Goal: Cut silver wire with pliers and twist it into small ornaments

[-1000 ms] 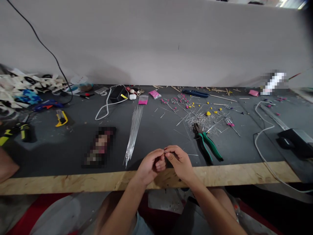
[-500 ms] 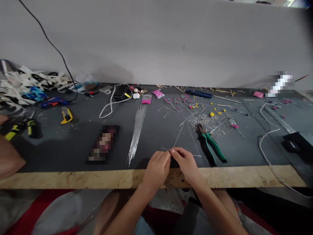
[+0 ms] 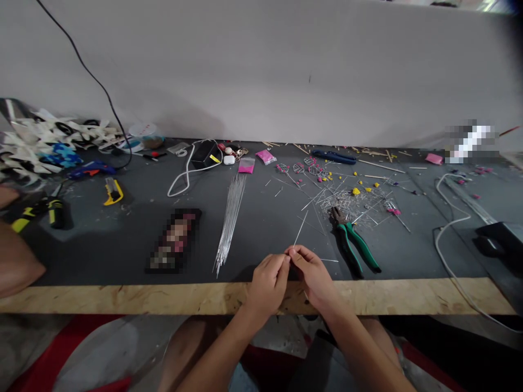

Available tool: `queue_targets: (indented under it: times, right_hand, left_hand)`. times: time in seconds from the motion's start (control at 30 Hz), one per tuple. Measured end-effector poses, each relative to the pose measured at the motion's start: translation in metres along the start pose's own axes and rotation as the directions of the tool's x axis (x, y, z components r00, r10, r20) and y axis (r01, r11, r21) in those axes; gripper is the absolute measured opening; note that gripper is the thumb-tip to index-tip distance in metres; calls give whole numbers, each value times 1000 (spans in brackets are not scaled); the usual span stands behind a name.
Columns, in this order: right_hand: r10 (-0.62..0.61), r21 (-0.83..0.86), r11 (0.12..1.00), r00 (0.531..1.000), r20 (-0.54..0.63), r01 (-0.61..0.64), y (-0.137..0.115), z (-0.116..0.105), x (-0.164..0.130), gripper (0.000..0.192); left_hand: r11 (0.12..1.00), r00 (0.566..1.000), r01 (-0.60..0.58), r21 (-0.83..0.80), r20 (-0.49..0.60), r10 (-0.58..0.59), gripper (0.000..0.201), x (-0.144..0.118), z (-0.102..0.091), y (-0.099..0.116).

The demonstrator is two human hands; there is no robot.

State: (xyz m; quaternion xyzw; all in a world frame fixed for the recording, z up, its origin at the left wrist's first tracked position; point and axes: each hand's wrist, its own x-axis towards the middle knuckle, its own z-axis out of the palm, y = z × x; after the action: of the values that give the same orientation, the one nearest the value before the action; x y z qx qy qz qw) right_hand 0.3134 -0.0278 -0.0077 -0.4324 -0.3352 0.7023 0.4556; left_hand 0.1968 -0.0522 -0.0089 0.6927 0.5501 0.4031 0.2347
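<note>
Close to the table's front edge, my left hand [image 3: 269, 282] and my right hand [image 3: 314, 273] meet, fingertips pinched together. From between them a thin metal wire [image 3: 300, 228] points up and away over the dark tabletop. Both hands are closed on it, though the pinched end is hidden by the fingers. Another short wire [image 3: 329, 260] shows just right of my right hand. Green-handled pliers [image 3: 354, 242] lie to the right, jaws pointing away. Left of my hands lies a bundle of straight wires [image 3: 231, 223].
Behind the pliers spreads a heap of wire offcuts [image 3: 347, 204] with yellow and pink bits. A blurred-out dark object [image 3: 174, 240], a yellow utility knife [image 3: 113, 191] and another person's arm [image 3: 20, 247] are at left. A white cable [image 3: 443, 231] crosses the right side.
My hands are slightly lower and have turned a little. The wire stands out at a slightly different slant, and the piece that stuck out left of my fingers no longer shows.
</note>
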Motion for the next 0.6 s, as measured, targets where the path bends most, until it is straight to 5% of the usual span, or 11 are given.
queue_targets:
  times: [0.23,0.37,0.6]
  right_hand:
    - [-43,-213,977,996,-73,26,-3,-1,4,15]
    - [-33,-258,966,998,-61,16,-3,-5,3,18]
    - [98,-72,992,994,-38,-101,-6,-5,2,20]
  left_hand:
    - [949,981,-191,253,10,195,25,2,0,-13]
    - [936,980,-197,291,37,195,25,2,-3,-15]
    - [928,982,-189,321,48,184,26,3,-5,-11]
